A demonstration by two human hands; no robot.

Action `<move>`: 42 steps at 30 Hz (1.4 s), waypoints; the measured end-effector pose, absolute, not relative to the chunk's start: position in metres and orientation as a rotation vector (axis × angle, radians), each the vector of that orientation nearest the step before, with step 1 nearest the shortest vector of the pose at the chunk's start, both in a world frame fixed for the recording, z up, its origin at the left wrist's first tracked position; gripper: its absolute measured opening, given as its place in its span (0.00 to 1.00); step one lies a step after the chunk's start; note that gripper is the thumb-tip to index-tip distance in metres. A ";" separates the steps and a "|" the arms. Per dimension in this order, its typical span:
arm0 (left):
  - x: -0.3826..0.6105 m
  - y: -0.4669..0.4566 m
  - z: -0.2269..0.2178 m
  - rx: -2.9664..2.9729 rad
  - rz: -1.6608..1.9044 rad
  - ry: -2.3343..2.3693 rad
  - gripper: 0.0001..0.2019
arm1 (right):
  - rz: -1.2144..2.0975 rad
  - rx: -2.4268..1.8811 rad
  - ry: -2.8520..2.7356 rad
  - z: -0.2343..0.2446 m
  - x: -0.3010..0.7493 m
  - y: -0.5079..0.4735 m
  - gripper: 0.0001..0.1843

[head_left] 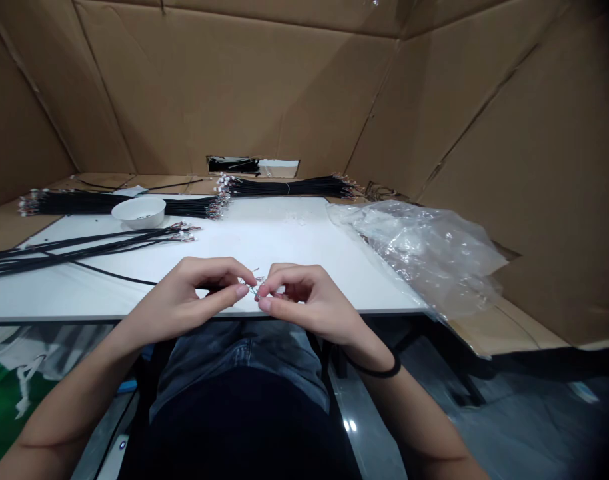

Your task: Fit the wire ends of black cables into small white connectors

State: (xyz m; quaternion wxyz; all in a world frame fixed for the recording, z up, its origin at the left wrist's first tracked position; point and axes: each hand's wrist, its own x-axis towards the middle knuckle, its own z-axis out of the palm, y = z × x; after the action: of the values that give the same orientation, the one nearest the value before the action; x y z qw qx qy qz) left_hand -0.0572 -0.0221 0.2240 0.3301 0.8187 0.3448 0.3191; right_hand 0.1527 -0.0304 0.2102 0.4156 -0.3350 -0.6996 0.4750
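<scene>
My left hand [194, 293] and my right hand [299, 300] meet over the near edge of the white table [264, 240], fingertips almost touching. Both are pinched on the thin bare wire ends [254, 283] of a black cable [109, 272] that trails away to the left across the table. My left thumb and forefinger grip the cable's end. My right fingers pinch the tiny wires or a small connector; which one is too small to make out. A black band circles my right wrist.
Loose black cables [84, 243] lie at the left. A white bowl [138, 212] stands at the back left, beside bundled cables [109, 202]. Another bundle [289, 187] lies at the back. A crumpled clear plastic bag [429, 253] covers the right corner. Cardboard walls [234, 87] enclose the table.
</scene>
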 end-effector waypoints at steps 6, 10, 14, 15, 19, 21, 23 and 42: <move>-0.057 -0.020 0.223 2.155 0.790 0.905 0.08 | 1.117 -0.821 -1.774 0.208 0.154 -0.030 0.04; -0.056 -0.020 0.223 2.164 0.781 0.892 0.08 | 1.029 -0.816 -1.823 0.210 0.155 -0.033 0.03; -0.057 -0.020 0.223 2.170 0.782 0.899 0.07 | 0.978 -0.811 -1.836 0.211 0.155 -0.034 0.01; -0.058 -0.020 0.222 2.173 0.781 0.904 0.07 | 0.954 -0.804 -1.838 0.211 0.155 -0.034 0.00; -0.058 -0.020 0.223 2.177 0.783 0.907 0.08 | 0.866 -0.775 -1.856 0.209 0.154 -0.034 0.02; -0.058 -0.020 0.224 2.178 0.791 0.893 0.07 | 0.847 -0.772 -1.859 0.208 0.154 -0.033 0.03; -0.058 -0.021 0.225 2.179 0.802 0.880 0.07 | 0.847 -0.772 -1.857 0.208 0.154 -0.033 0.03; -0.058 -0.020 0.221 2.186 0.832 0.758 0.04 | 1.126 -0.845 -1.709 0.209 0.154 -0.029 0.09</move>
State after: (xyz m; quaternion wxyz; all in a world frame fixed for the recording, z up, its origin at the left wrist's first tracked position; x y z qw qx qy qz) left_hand -0.0578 -0.0203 0.2206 0.3349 0.8378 0.2904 0.3189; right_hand 0.1543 -0.0286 0.2088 0.4472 -0.3413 -0.6904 0.4548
